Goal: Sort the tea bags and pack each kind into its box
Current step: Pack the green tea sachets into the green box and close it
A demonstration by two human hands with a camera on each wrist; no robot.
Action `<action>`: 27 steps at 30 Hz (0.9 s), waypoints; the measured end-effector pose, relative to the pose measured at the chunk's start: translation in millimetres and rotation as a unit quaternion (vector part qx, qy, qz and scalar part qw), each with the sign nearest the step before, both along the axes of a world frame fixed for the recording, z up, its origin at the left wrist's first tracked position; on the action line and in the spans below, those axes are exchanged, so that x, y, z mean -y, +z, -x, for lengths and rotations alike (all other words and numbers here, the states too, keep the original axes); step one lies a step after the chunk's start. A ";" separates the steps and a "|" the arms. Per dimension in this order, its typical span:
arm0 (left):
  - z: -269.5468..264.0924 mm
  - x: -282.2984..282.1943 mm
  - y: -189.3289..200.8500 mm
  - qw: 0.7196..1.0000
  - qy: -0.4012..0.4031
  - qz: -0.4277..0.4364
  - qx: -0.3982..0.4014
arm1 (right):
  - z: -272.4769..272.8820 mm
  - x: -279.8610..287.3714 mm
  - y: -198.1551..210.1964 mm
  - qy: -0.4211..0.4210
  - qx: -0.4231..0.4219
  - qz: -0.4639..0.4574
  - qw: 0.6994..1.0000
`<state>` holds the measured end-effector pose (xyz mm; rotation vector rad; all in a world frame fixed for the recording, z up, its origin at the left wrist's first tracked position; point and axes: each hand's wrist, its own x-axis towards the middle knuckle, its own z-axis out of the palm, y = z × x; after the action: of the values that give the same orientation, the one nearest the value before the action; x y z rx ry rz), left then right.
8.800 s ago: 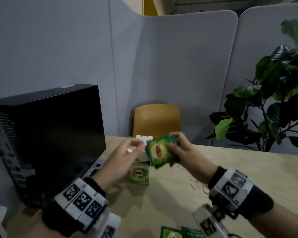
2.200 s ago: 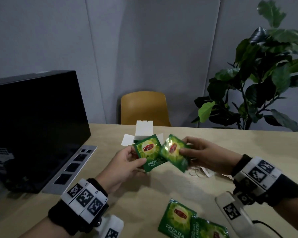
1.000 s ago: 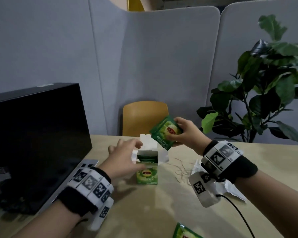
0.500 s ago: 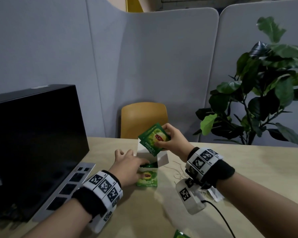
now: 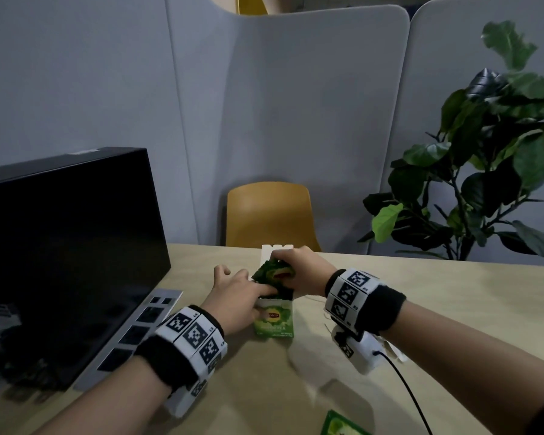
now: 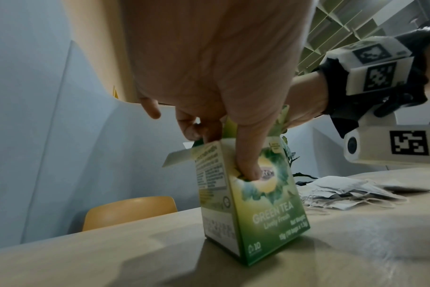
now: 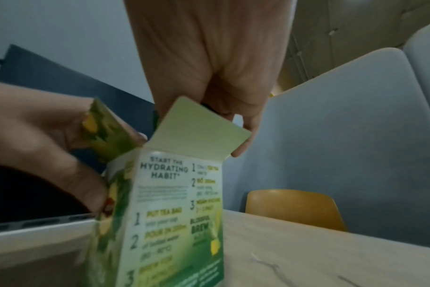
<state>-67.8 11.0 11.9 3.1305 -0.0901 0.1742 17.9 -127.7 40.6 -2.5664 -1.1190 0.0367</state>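
Observation:
A green tea box (image 5: 275,320) stands upright on the table, its white lid flap (image 5: 277,248) raised at the back. My left hand (image 5: 258,296) grips the box near its top; in the left wrist view the thumb (image 6: 248,161) presses the front of the box (image 6: 255,205) and the fingers curl at the open edge. My right hand (image 5: 284,262) pinches green tea bag packets (image 5: 274,274) from above, their lower ends inside the box's opening. In the right wrist view the side flap (image 7: 199,128) hides most of the packets.
An open laptop (image 5: 76,262) stands at the left. A yellow chair (image 5: 269,215) and grey partitions are behind the table, a plant (image 5: 484,167) at the right. White tea bags with strings (image 6: 344,192) lie right of the box. Another green packet (image 5: 343,425) lies at the near edge.
My right hand has come down with the green packets from above the box into its opening. My left hand has moved from beside the box to gripping its top.

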 end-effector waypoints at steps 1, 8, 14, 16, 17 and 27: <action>0.4 -0.6 0.0 1.000 0.000 -0.006 0.003 | 0.6 -1.0 2.3 0.005 0.001 0.015 1.000; 2.5 3.4 -0.4 0.999 -0.010 -0.048 0.018 | 0.8 -2.4 17.2 0.007 -0.008 0.095 0.995; 3.5 6.0 -0.2 0.996 -0.011 -0.085 0.019 | 6.7 -5.2 25.0 0.041 0.000 0.135 0.990; 4.8 5.6 -0.5 0.996 -0.013 -0.083 0.022 | 5.6 -5.8 27.1 0.045 0.001 0.144 0.989; 4.9 5.4 -0.5 0.996 -0.013 -0.084 0.023 | 5.0 -5.6 27.9 0.045 -0.002 0.146 0.988; 4.9 8.8 0.8 0.997 -0.014 -0.078 0.018 | -2.5 -13.0 33.3 0.061 -0.003 0.233 0.970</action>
<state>-72.7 2.3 12.7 3.2794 -0.1563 0.2353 20.4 -114.7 73.9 -2.8870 -1.4035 0.3797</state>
